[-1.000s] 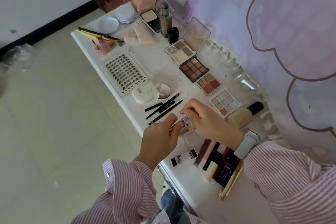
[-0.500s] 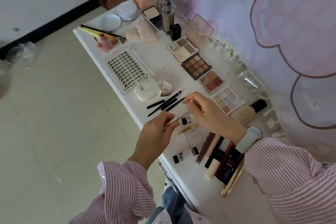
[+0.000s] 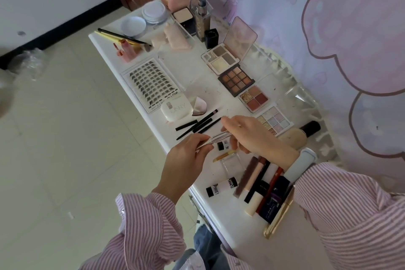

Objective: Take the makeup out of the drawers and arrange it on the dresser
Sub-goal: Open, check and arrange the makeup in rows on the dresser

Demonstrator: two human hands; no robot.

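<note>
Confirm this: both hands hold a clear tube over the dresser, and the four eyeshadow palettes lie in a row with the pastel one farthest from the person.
Not quite. The head view shows the pastel palette nearest the person, beside the right hand. Both hands, left hand included, do hold the clear tube over the dresser.

Pink-and-white striped shirt sleeves (image 3: 149,223), buttoned cuffs — pale blue wristband (image 3: 300,165), blue jeans (image 3: 206,245)

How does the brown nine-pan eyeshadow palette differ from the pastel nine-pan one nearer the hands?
The brown palette has a dark frame and warm brown and tan pans; the pastel palette has a clear or pale frame and light lilac, yellow and pink pans. The brown one lies farther along the dresser; the pastel one lies right beside the right hand. Both lie flat, pans showing, in the same row of palettes.
</note>
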